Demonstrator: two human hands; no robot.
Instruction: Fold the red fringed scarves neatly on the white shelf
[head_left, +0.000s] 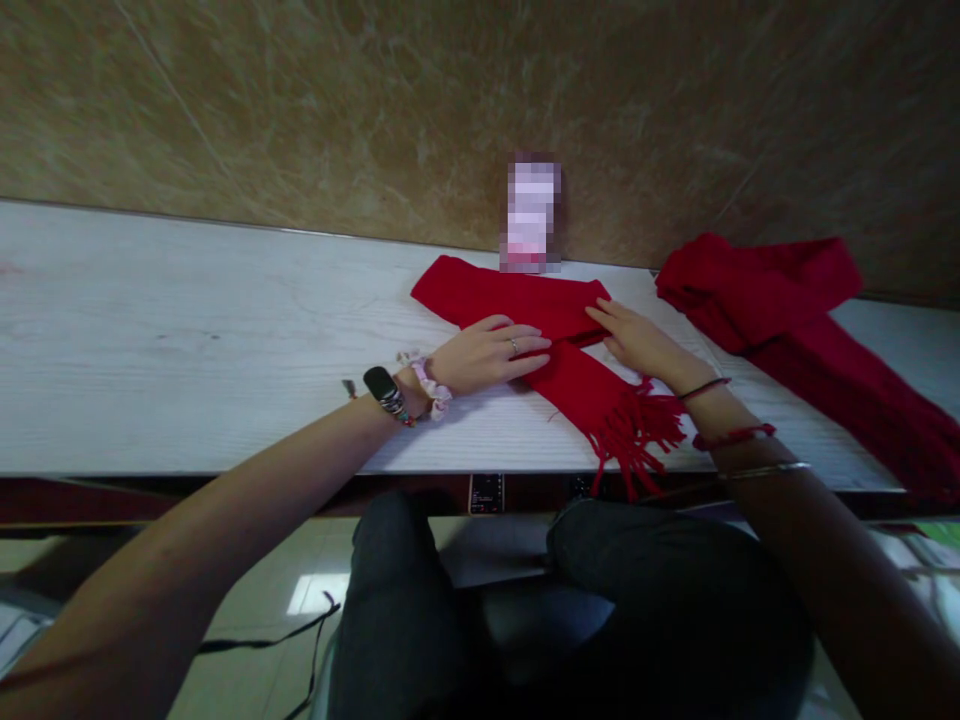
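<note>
A red scarf (517, 299) lies folded on the white wood-grain table (225, 340), one end slanting toward the table's front edge with its fringe hanging slightly over. My left hand (487, 353) rests on the scarf's middle, fingers stretched out and flat, a ring on one of them. At the right end of the folded band, my right hand (634, 338) touches the cloth with its fingertips, the fingers extended. Whether the right thumb is tucked under the cloth I cannot tell.
A second red scarf (757, 290) lies loosely folded at the right, trailing to the front edge. Behind the first scarf, a phone-like upright thing (532, 210), blurred out, leans on the brown marbled wall (337, 120). A phone (487, 493) sits below the table's front edge.
</note>
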